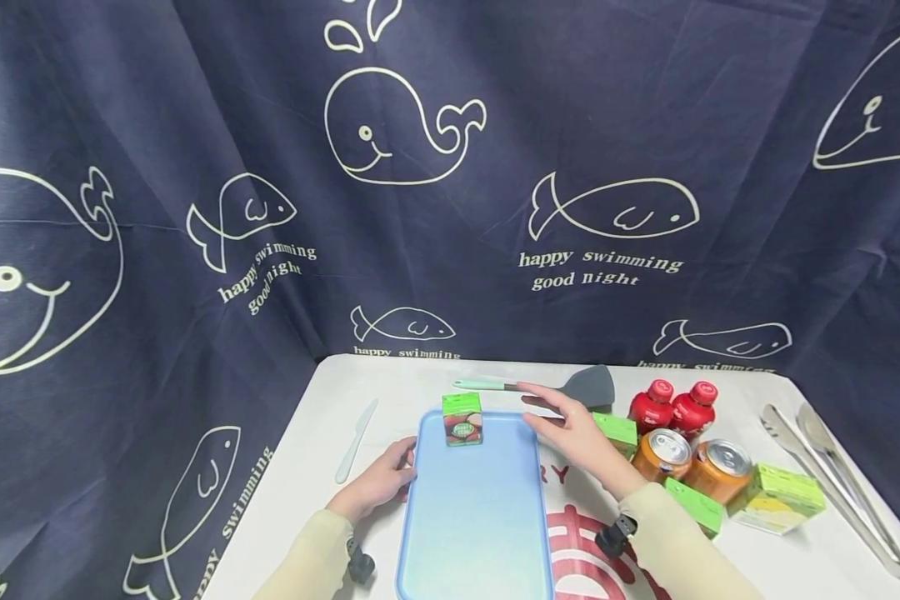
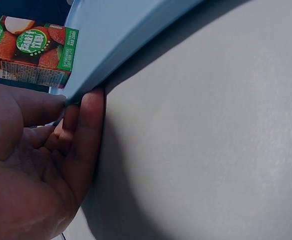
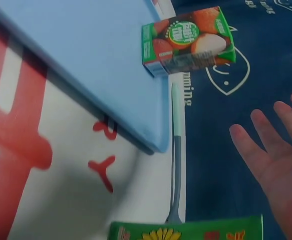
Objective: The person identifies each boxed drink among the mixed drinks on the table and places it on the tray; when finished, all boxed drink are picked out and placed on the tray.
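A light blue tray (image 1: pixel 471 508) lies on the white table. My left hand (image 1: pixel 378 482) grips its left rim, and in the left wrist view the thumb (image 2: pixel 40 106) and fingertips meet at the tray's edge (image 2: pixel 120 47). A green juice box with red fruit on it (image 1: pixel 462 419) stands at the tray's far end. Near the far right corner of the tray, my right hand (image 1: pixel 576 433) is raised with its fingers spread and nothing in them. The right wrist view shows these fingers (image 3: pixel 273 135) apart from the tray and the juice box (image 3: pixel 188 41).
A spatula (image 1: pixel 589 387) lies behind the tray, a pale knife (image 1: pixel 356 442) to its left. On the right are two red bottles (image 1: pixel 694 410), orange cans (image 1: pixel 718 468), green boxes (image 1: pixel 776 498) and metal tongs (image 1: pixel 825 475). A dark blue curtain (image 1: pixel 495 275) hangs behind the table.
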Demonstrator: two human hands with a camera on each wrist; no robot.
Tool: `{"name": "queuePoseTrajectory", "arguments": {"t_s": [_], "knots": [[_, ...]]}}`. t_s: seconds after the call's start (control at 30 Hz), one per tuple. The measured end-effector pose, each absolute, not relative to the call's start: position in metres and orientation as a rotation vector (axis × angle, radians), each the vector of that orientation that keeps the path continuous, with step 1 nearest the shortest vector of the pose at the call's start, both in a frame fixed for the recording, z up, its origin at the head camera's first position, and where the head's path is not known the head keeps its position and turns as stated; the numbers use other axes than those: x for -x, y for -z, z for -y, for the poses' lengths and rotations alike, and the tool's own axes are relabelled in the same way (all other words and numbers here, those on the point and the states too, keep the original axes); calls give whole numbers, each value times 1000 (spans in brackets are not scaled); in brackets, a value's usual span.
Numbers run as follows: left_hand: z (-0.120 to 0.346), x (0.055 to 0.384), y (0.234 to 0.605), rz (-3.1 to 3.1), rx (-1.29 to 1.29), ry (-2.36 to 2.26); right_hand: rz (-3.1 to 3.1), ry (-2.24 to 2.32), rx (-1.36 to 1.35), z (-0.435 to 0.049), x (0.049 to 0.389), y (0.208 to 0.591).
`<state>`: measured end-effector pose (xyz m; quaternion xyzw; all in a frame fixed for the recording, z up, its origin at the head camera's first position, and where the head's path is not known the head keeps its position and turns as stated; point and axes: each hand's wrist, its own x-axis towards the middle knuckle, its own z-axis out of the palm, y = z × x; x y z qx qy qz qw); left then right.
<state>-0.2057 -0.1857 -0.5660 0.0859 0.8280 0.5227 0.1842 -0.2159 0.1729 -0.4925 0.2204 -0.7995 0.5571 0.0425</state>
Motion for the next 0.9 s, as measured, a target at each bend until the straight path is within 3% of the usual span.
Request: {"name": "queuePoseTrajectory", "arguments": {"t_s": [0.9], "knots": [[186, 205, 566, -2380, -303, -1436, 2391, -1600, -694, -245, 185, 484]]}}
